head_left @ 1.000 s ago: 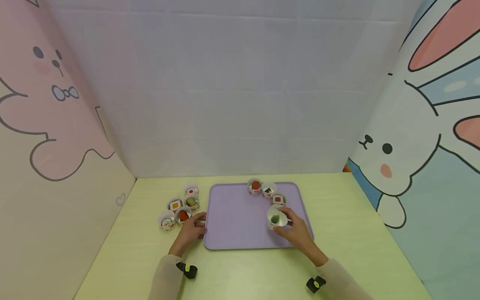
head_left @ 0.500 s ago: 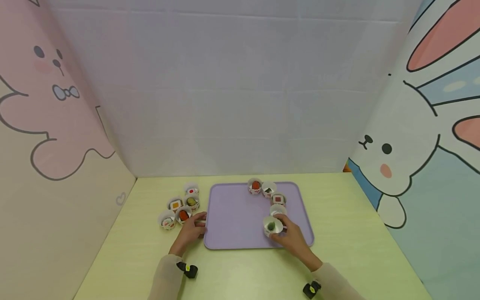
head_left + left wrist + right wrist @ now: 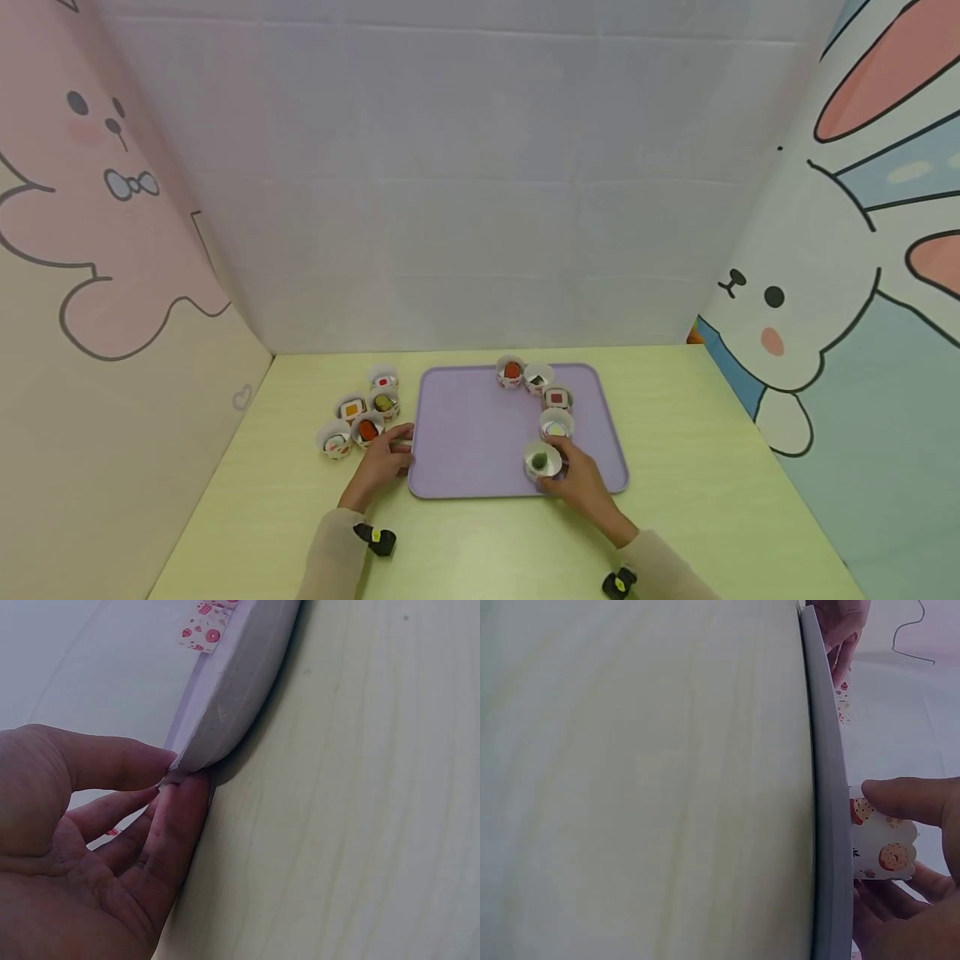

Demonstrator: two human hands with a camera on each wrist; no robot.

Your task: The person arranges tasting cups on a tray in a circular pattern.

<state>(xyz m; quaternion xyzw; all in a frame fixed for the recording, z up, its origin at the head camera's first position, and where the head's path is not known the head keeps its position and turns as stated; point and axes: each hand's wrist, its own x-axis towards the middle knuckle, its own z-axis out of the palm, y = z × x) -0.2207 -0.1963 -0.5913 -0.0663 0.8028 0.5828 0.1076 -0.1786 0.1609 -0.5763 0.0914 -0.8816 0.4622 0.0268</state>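
My left hand (image 3: 381,467) pinches the left rim of the lilac tray (image 3: 457,433); in the left wrist view, thumb and fingertips (image 3: 180,799) meet at its edge. My right hand (image 3: 585,483) grips a small paper cup (image 3: 551,472) with a scalloped rim and a green piece (image 3: 539,460) inside. That cup is at the tray's front right, its cookie-print side (image 3: 885,844) showing in the right wrist view between thumb and fingers. Just behind it stands another paper cup (image 3: 557,421) with a pale filling.
Further back on the tray are cups with a red-topped piece (image 3: 512,370), a dark-and-white piece (image 3: 536,380) and a sushi roll (image 3: 557,398). Several filled cups (image 3: 351,408) cluster on the pale table (image 3: 480,542) left of the tray. Printed cloth walls surround the table.
My right hand has brought the cup with the green piece toward the tray's front and slightly left, uncovering the cup behind it. My left hand stays at the tray's rim.
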